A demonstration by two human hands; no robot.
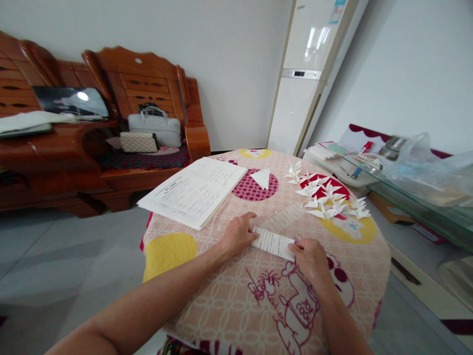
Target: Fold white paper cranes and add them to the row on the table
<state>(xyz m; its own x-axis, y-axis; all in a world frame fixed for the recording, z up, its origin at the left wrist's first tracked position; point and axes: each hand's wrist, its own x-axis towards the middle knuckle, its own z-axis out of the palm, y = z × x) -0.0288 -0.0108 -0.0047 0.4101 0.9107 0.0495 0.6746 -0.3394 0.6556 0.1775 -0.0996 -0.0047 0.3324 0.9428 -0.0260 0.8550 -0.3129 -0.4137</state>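
Head view: right hand (312, 259) pinches paper strip (273, 243); left hand (239, 232) touches it, grip unclear.

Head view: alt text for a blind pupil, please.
The left hand touches and the right hand pinches opposite ends of a printed paper strip on a patterned tablecloth. Paper birds lie at right, printed sheets at left.

Your round table (221, 296), patterned pink cloth. Left: printed paper stack (195, 192). Behind: folded white triangle (261, 178). Right: bunched paper cranes (330, 211). Mid-table: pale paper strip (286, 216), plus the printed slip (273, 242) you hold, down at cloth level.
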